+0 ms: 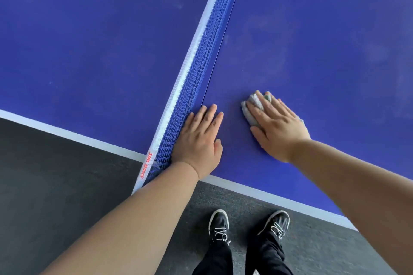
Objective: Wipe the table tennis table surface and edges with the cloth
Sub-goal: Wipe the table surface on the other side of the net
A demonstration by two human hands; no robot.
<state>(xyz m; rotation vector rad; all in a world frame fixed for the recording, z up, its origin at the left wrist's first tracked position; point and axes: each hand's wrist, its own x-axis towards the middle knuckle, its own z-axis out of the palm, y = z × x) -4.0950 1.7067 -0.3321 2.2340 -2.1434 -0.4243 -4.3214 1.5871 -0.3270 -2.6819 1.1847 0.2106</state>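
Fingers [268, 105] of right hand [280, 125] press seemingly bunched cloth [249, 116] onto table [324, 51].

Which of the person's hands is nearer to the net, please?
Left. The left hand lies flat on the table right beside the net, its edge against the mesh; the right hand presses the cloth farther out, apart from the net.
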